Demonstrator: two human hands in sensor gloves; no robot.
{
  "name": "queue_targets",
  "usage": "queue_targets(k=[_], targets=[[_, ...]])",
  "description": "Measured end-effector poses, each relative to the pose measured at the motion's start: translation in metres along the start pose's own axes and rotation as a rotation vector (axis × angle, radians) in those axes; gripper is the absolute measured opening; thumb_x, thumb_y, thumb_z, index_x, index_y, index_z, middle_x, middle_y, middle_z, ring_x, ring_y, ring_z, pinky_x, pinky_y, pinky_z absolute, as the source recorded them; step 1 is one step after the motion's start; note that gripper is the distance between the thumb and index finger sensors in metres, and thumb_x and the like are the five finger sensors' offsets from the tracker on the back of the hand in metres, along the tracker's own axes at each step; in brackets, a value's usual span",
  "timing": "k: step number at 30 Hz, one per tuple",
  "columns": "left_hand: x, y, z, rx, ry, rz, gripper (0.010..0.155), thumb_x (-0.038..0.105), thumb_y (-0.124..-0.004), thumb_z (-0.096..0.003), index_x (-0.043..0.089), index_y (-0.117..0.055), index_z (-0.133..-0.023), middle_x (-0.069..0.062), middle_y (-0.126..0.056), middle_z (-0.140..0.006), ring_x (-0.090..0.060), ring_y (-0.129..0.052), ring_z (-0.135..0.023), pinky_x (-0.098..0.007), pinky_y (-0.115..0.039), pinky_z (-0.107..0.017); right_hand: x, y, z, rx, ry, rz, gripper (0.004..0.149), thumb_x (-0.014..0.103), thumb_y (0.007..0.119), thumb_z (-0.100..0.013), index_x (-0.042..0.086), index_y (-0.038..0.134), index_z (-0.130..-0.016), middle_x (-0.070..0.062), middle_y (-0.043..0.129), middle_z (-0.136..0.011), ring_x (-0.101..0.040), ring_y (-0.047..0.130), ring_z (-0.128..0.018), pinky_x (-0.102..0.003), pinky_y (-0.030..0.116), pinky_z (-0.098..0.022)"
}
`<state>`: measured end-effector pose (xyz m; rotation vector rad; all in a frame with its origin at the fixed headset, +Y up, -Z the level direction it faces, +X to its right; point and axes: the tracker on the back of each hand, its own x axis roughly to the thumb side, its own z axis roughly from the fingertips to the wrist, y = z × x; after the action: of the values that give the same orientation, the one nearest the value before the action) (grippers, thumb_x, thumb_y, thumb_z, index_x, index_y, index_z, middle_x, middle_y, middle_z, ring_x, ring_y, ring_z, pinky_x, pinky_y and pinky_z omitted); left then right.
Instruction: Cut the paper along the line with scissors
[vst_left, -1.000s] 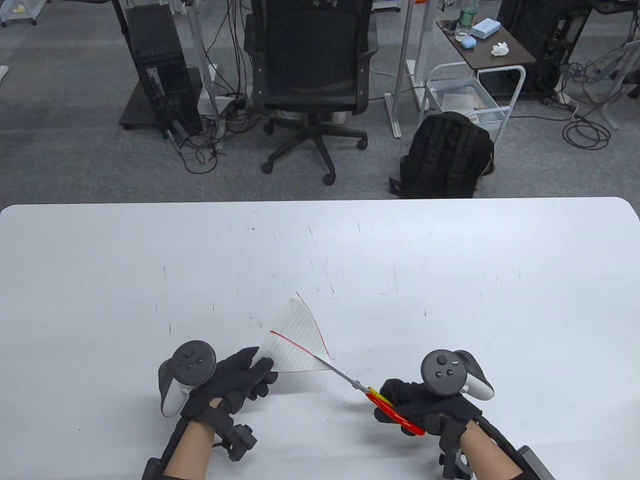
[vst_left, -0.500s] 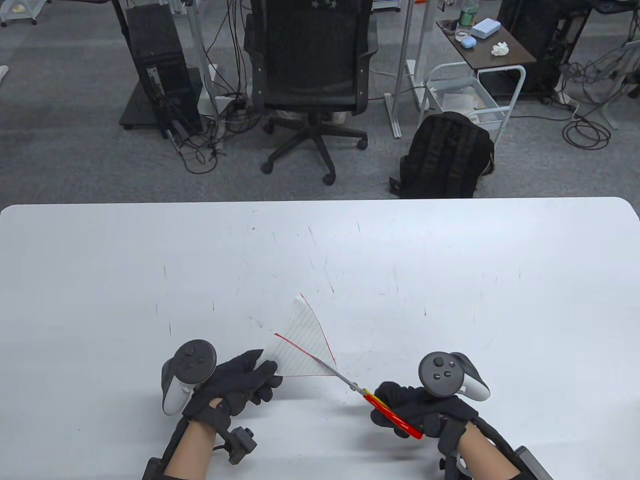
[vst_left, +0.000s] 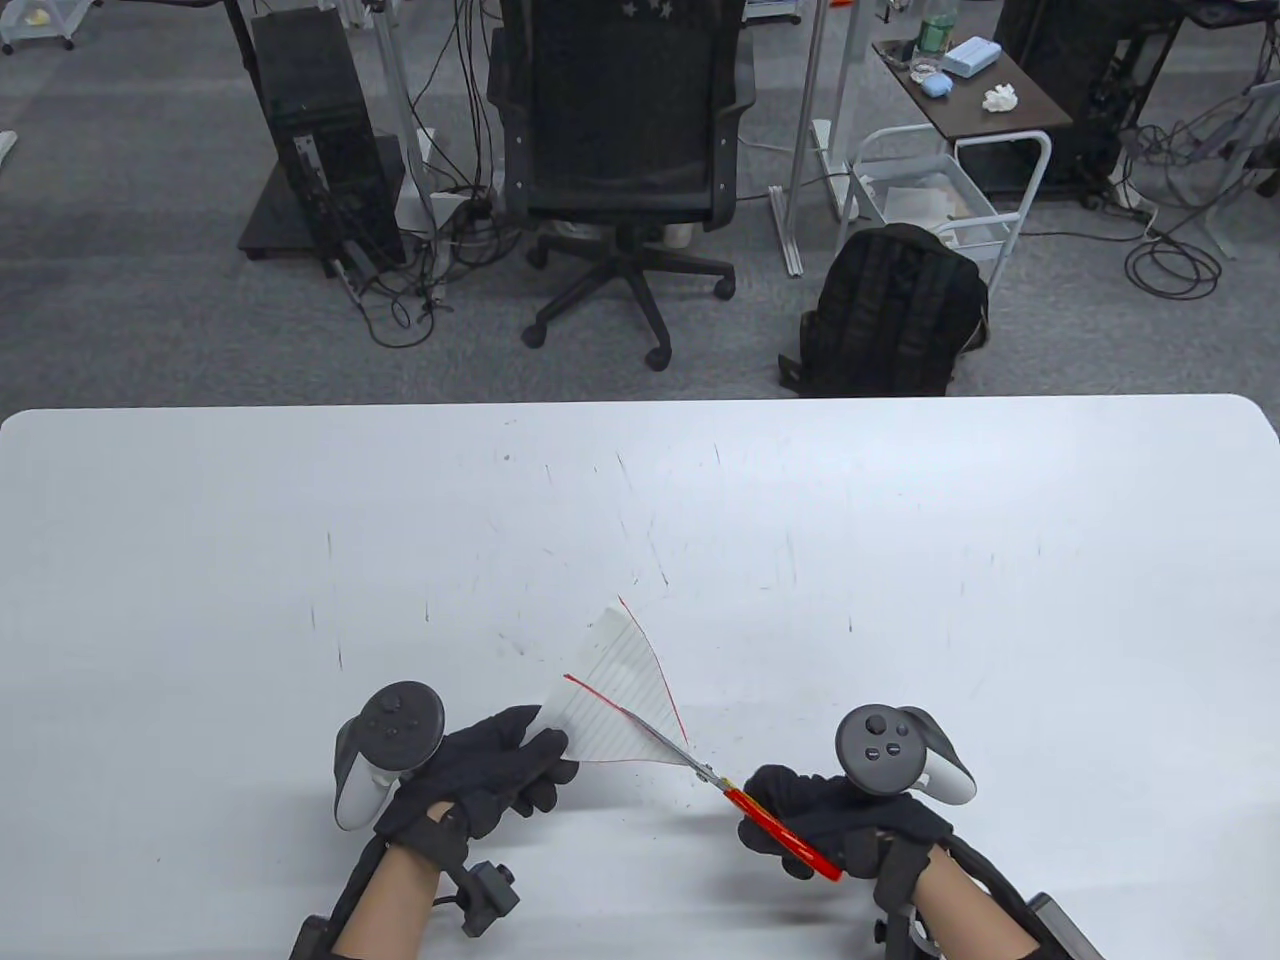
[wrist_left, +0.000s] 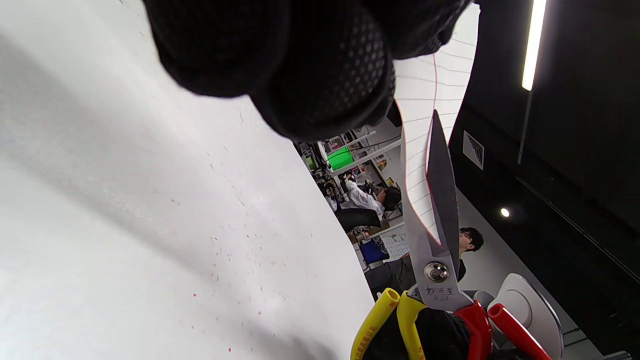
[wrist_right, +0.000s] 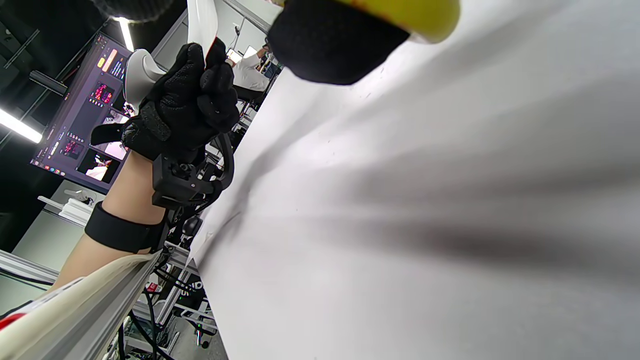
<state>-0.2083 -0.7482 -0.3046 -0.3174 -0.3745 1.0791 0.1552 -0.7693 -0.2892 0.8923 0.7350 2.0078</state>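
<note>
On the worktop (vst_left: 900, 560), the only obstacles in your way sit at the near edge. Your left hand (vst_left: 485, 775) holds the paper (vst_left: 615, 700) up off the surface, and the scissors (vst_left: 740, 800) in your right hand (vst_left: 850, 815) bridge the gap between your two hands, blades biting into the sheet. You cannot pass straight across between the hands there. Everything beyond the paper's far tip, and out to both sides of your hands, shows as bare, scuffed white surface.
</note>
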Motion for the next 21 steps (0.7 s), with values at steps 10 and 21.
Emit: queue_targets(k=[10, 21], targets=[[-0.0003, 0.0005, 0.0002, 0.011, 0.009, -0.018, 0.037, 0.042, -0.070, -0.0580, 0.026, -0.079, -0.089, 0.005, -0.099, -0.064, -0.006, -0.100, -0.046, -0.021, -0.089, -0.034, 0.0013, -0.0013, -0.0003, -0.042, -0.004, 0.017, 0.070, 0.050, 0.062, -0.059, -0.009, 0.045, -0.094, -0.021, 0.078, -0.073, -0.013, 0.089, -0.037, -0.044, 0.068, -0.036], [-0.0011, 0.0006, 0.0004, 0.025, 0.022, -0.040, 0.037, 0.042, -0.070, -0.0581, 0.025, -0.080, -0.089, 0.004, -0.100, -0.063, -0.006, -0.100, -0.045, -0.021, -0.089, -0.033, 0.0020, -0.0005, -0.0010, -0.050, -0.010, 0.005, 0.071, 0.051, 0.062, -0.057, -0.008, 0.047, -0.093, -0.020, 0.079, -0.071, -0.012, 0.089, -0.035, -0.043, 0.069, -0.035]])
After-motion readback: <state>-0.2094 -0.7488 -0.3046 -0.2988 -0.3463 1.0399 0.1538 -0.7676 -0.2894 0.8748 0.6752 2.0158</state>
